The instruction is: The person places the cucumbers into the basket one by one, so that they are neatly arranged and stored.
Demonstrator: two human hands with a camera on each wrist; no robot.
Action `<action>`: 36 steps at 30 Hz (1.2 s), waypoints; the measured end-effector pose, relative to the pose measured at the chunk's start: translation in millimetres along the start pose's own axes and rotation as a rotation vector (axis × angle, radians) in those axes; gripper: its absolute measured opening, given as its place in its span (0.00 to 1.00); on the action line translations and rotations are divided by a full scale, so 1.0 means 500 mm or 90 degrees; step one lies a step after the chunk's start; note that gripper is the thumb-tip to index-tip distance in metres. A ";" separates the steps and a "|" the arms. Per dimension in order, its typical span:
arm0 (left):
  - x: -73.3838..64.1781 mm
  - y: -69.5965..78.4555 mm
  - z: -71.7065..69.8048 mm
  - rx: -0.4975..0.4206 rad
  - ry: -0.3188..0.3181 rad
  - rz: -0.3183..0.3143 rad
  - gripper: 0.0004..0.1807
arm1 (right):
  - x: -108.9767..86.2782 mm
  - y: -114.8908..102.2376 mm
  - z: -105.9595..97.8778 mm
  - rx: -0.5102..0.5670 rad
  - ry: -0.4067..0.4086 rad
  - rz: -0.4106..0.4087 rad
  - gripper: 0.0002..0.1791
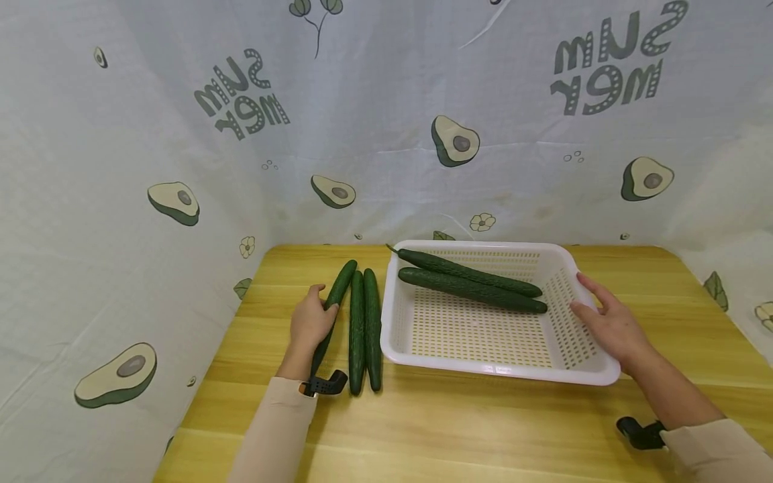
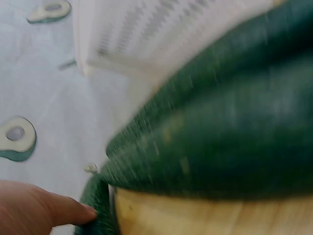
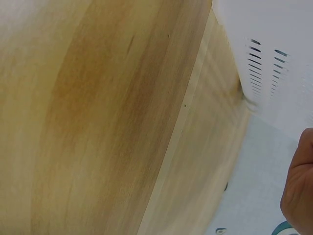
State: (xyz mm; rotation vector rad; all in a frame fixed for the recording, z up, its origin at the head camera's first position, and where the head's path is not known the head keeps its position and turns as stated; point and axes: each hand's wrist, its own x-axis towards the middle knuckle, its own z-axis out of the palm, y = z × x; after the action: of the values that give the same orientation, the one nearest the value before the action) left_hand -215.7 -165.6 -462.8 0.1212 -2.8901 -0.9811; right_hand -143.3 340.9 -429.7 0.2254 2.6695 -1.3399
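Wooden table (image 1: 453, 429), left hand (image 1: 310, 325) gripping cucumber (image 1: 343, 280), right hand (image 1: 614, 330) gripping basket (image 1: 459, 364), two cucumbers inside (image 1: 472, 290) visible only from head view

The person's left hand (image 1: 311, 320) grips a slanting cucumber (image 1: 343, 284) on the wood-grain table (image 1: 459, 429), just beside two more cucumbers (image 1: 357, 335) lying side by side near the left edge of a white plastic basket (image 1: 501, 369). The right hand (image 1: 612, 327) holds the basket's right rim — inside, a pair of cucumbers (image 1: 471, 288) lies aslant, one stem poking over the rim. Behind hangs a pale cloth (image 1: 386, 100) printed with avocado halves and mirrored "summer" lettering.
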 end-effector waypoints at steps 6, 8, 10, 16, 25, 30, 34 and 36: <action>0.008 -0.022 0.011 -0.015 0.021 0.017 0.31 | 0.002 0.004 0.000 0.007 -0.001 -0.001 0.41; -0.001 -0.032 0.014 -0.015 0.017 0.020 0.32 | 0.002 0.003 0.001 0.009 0.000 -0.004 0.41; -0.013 -0.040 0.014 -0.011 0.010 0.023 0.34 | 0.002 0.003 0.002 0.009 0.001 -0.005 0.41; -0.054 -0.059 0.008 0.005 -0.011 0.015 0.38 | 0.003 0.004 0.002 0.016 -0.004 -0.006 0.41; -0.073 -0.071 -0.001 0.007 0.014 0.039 0.34 | 0.003 0.005 0.000 0.019 -0.006 -0.001 0.41; -0.074 -0.068 -0.009 -0.017 0.049 0.020 0.32 | 0.001 0.004 0.001 0.008 -0.002 0.003 0.41; -0.073 -0.065 -0.012 -0.076 0.039 -0.011 0.36 | 0.000 0.002 0.001 0.008 -0.001 0.001 0.41; -0.073 -0.064 -0.014 -0.098 0.043 -0.018 0.36 | -0.001 0.001 0.001 0.011 -0.002 0.000 0.41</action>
State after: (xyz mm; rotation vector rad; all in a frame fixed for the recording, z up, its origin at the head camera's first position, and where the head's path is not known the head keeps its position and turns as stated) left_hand -177.4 -191.7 -478.8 0.1820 -2.7474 -1.1771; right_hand -142.8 340.7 -430.4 0.2246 2.6568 -1.3635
